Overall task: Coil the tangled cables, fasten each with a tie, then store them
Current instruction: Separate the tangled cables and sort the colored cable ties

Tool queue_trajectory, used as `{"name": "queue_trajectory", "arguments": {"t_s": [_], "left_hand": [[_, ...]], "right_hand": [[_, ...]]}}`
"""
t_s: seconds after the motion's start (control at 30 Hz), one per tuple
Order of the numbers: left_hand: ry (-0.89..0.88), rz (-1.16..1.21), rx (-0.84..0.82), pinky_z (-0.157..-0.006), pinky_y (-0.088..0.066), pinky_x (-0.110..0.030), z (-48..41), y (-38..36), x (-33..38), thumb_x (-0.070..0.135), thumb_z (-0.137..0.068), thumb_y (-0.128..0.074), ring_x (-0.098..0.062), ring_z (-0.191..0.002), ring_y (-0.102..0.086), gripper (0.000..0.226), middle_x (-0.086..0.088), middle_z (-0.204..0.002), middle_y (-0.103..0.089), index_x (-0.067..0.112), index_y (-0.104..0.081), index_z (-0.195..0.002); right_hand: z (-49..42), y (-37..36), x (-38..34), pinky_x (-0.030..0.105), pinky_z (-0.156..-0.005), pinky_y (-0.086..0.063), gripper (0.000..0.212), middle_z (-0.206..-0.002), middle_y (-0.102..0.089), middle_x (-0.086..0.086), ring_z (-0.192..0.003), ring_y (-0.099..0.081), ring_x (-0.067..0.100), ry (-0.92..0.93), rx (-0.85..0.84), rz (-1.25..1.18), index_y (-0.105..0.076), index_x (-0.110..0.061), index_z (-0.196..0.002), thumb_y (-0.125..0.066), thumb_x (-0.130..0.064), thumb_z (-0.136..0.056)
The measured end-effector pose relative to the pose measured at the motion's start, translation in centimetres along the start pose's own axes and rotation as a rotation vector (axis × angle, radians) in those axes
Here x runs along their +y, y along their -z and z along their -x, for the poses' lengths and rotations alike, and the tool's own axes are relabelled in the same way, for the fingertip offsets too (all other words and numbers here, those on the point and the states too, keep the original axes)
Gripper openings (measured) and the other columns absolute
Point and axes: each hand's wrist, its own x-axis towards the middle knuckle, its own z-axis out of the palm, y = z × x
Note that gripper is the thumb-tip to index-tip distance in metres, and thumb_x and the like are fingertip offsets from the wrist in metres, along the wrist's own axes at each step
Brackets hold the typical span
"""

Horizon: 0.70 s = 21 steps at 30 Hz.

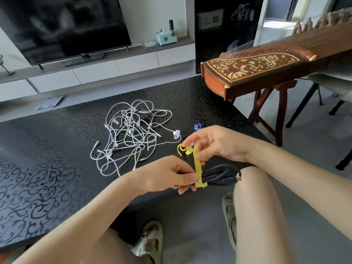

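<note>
Head view: dark coiled cable (219, 175) half hidden behind knee (253, 180), pinched with flat yellow tie (198, 168) by left hand (171, 172); right hand (215, 145) pinching tie's top; thin white cables (131, 134) tangled beyond.

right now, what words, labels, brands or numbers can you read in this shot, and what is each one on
None can be read.
Card on the black cabinet: print beside a chequered square, too blurred.
Wooden string instrument: pale inlay on its end panel, possibly characters, not legible.
Blue box: a cat face only, no words seen.
</note>
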Motion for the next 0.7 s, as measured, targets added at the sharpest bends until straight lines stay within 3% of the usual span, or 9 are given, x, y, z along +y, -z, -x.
{"name": "queue_trajectory", "arguments": {"t_s": [0.07,0.17,0.3,0.37,0.5,0.7], "left_hand": [[0.111,-0.027,0.059,-0.058,-0.036,-0.014,-0.4,-0.6,-0.2,0.028,-0.096,-0.052,-0.005,-0.050,-0.041,0.031,0.006,-0.053,-0.054,0.013,-0.067,-0.074],[0.290,0.108,0.119,-0.052,-0.033,-0.020,-0.8,-1.2,-0.5,0.023,-0.097,-0.050,-0.009,-0.047,-0.040,0.035,0.002,-0.052,-0.053,0.011,-0.065,-0.068],[0.436,0.568,0.093,-0.044,-0.033,-0.017,-0.9,-0.5,-1.0,0.011,-0.099,-0.039,-0.009,-0.045,-0.039,0.033,0.000,-0.054,-0.049,0.005,-0.058,-0.073],[0.459,0.780,0.033,-0.043,-0.033,-0.017,-0.9,-0.4,-1.2,0.005,-0.095,-0.035,-0.009,-0.046,-0.037,0.033,-0.001,-0.055,-0.045,0.005,-0.057,-0.070],[0.437,1.091,-0.020,-0.045,-0.034,-0.019,-0.8,-1.0,-1.5,0.012,-0.095,-0.037,-0.010,-0.046,-0.034,0.026,-0.002,-0.060,-0.041,0.004,-0.056,-0.078],[0.427,1.101,-0.055,-0.044,-0.030,-0.016,-1.4,-1.5,-1.1,0.025,-0.096,-0.045,-0.008,-0.043,-0.031,0.037,0.003,-0.052,-0.036,0.007,-0.059,-0.068]], "right_hand": [[-0.4,-0.6,-1.2,0.025,-0.076,-0.057,0.032,-0.073,-0.070,0.004,-0.067,-0.067,0.020,0.088,0.063,0.235,-0.067,-0.011,-0.106,-0.068,0.006,-0.080],[0.1,-2.4,-1.4,0.013,-0.073,-0.050,0.027,-0.074,-0.072,-0.003,-0.070,-0.065,0.008,0.300,0.193,0.612,-0.071,-0.014,-0.103,-0.067,0.001,-0.081],[1.7,-4.9,0.4,0.030,-0.072,-0.044,0.045,-0.064,-0.064,0.004,-0.060,-0.055,0.024,0.723,0.346,1.059,-0.070,-0.004,-0.108,-0.059,0.017,-0.070],[2.2,-5.0,1.7,0.033,-0.076,-0.041,0.045,-0.068,-0.065,0.002,-0.060,-0.057,0.023,0.914,0.345,1.263,-0.067,-0.001,-0.113,-0.051,0.016,-0.075],[3.2,-4.2,4.0,0.034,-0.082,-0.045,0.029,-0.087,-0.072,0.004,-0.078,-0.068,0.018,1.028,0.346,1.412,-0.067,-0.008,-0.116,-0.049,-0.001,-0.095],[3.3,-2.4,4.8,0.032,-0.092,-0.043,0.024,-0.095,-0.073,0.008,-0.086,-0.070,0.018,1.225,0.375,1.568,-0.066,-0.010,-0.116,-0.060,-0.009,-0.092]]}}
